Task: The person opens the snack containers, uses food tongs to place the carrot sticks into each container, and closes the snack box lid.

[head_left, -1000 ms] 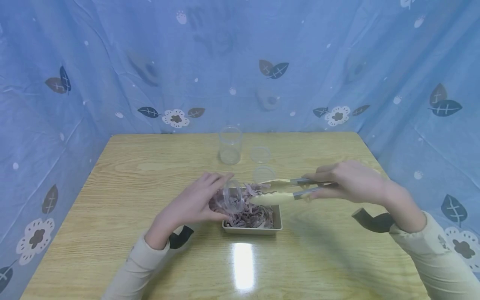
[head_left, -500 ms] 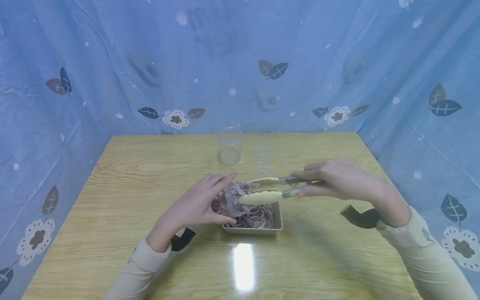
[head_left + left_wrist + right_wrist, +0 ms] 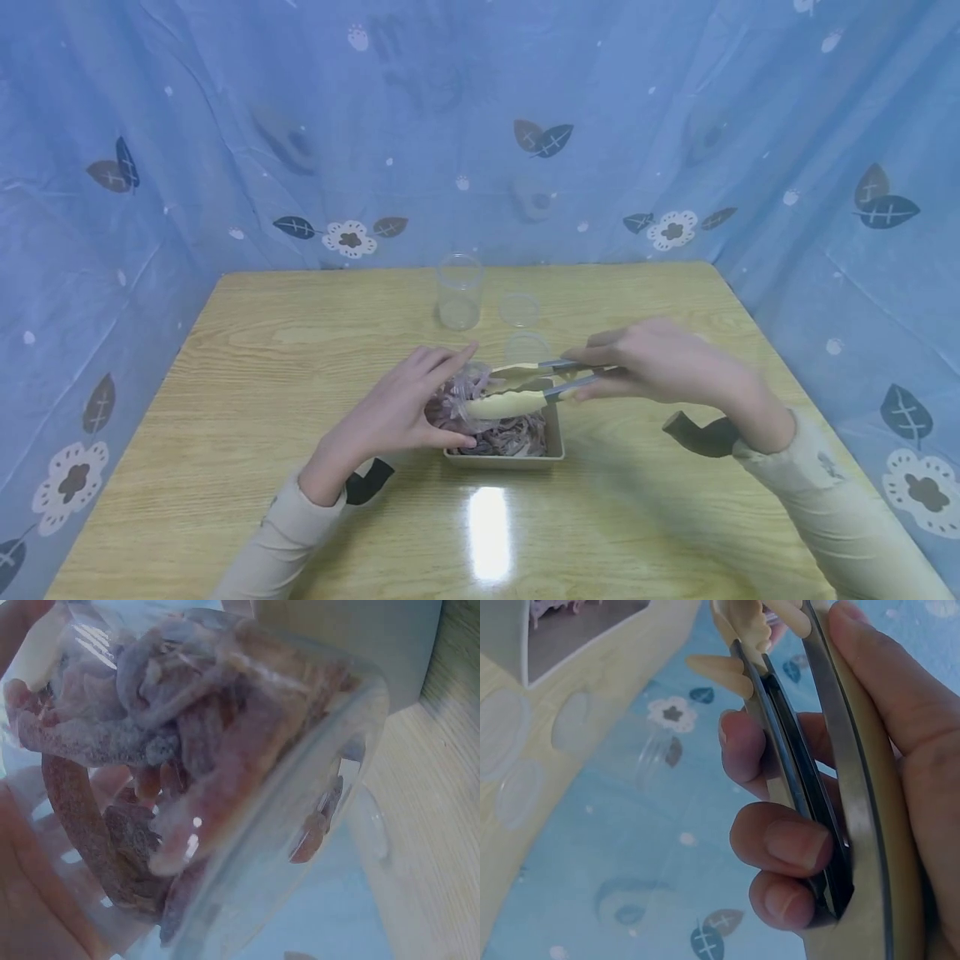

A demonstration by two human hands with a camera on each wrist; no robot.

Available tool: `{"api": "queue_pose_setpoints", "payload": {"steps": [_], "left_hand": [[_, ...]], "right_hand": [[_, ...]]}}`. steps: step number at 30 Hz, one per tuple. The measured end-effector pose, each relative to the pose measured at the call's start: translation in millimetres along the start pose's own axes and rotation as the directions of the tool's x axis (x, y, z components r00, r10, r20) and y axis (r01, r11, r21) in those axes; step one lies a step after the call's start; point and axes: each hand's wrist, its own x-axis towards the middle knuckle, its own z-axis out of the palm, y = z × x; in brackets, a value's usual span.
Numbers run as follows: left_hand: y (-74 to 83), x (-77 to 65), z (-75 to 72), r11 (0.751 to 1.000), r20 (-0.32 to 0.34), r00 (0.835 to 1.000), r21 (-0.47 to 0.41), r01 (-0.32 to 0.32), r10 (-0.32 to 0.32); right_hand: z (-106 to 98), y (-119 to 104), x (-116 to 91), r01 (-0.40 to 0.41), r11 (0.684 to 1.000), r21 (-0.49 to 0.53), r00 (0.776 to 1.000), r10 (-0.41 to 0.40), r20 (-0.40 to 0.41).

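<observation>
My left hand (image 3: 390, 408) grips a clear plastic cup (image 3: 285, 847), tilted on its side with its mouth toward the right. Inside it are greyish-pink strips (image 3: 142, 742) that look like meat. My right hand (image 3: 652, 362) holds tongs (image 3: 855, 772) with cream scalloped tips and metal arms, fingers on one arm and thumb side on the other. The tips of the tongs reach the cup's mouth in the head view. Below them, a shallow cream rectangular tray (image 3: 558, 446) holds more of the strips.
Behind the tray stands an upright clear cup (image 3: 460, 300). Two clear round lids, a far lid (image 3: 519, 309) and a near lid (image 3: 527, 346), lie on the wooden table (image 3: 300, 317). A blue patterned curtain (image 3: 465, 125) encloses the table's back and sides.
My right hand has moved left, bringing the tongs and strips into the cup's mouth. The cup, nearly see-through at first, now shows strips inside. My left hand has stayed about in place.
</observation>
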Motion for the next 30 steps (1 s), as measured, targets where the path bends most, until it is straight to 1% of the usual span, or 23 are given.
{"api": "queue_pose_setpoints", "payload": {"steps": [7,11,14,18,21,23,25,27,29,30], "left_hand": [[-1.6,-1.0,0.5,0.999,-0.002,1.000,-0.023,0.025,-0.025],[-3.0,-1.4,-0.4,0.996,0.013,0.998,-0.057,0.063,-0.062],[-4.4,-1.5,-1.3,0.993,0.025,0.996,-0.080,0.089,-0.087],[-7.0,-2.0,-1.8,0.991,0.027,0.995,-0.088,0.097,-0.095],[-8.5,-2.2,-3.2,0.990,0.024,0.994,-0.093,0.107,-0.105],[-9.5,-2.2,-4.9,0.987,0.019,0.992,-0.105,0.122,-0.121],[-10.7,-1.9,-6.9,0.980,0.010,0.989,-0.133,0.150,-0.150],[-12.2,-1.7,-8.6,0.966,-0.003,0.980,-0.171,0.196,-0.199],[-14.9,-0.7,-9.7,0.937,-0.026,0.965,-0.244,0.248,-0.262],[-16.5,-0.1,-9.9,0.917,-0.042,0.954,-0.292,0.274,-0.298]], "right_hand": [[0,-7,9,0.030,0.997,-0.067,0.999,-0.031,-0.011],[-2,-9,10,0.030,0.995,-0.094,0.999,-0.032,-0.021],[-3,-9,10,0.037,0.996,-0.077,0.998,-0.040,-0.048],[-5,-8,7,0.040,0.996,-0.075,0.994,-0.047,-0.098],[-9,-7,2,0.031,0.997,-0.072,0.990,-0.040,-0.135],[-12,-4,-3,0.028,0.998,-0.051,0.988,-0.035,-0.149],[-15,-1,-9,0.025,1.000,-0.005,0.987,-0.026,-0.157],[-19,3,-15,0.022,0.999,0.030,0.987,-0.017,-0.157],[-23,7,-19,0.017,0.999,0.043,0.987,-0.010,-0.162],[-24,8,-21,0.018,0.999,0.045,0.986,-0.011,-0.166]]}}
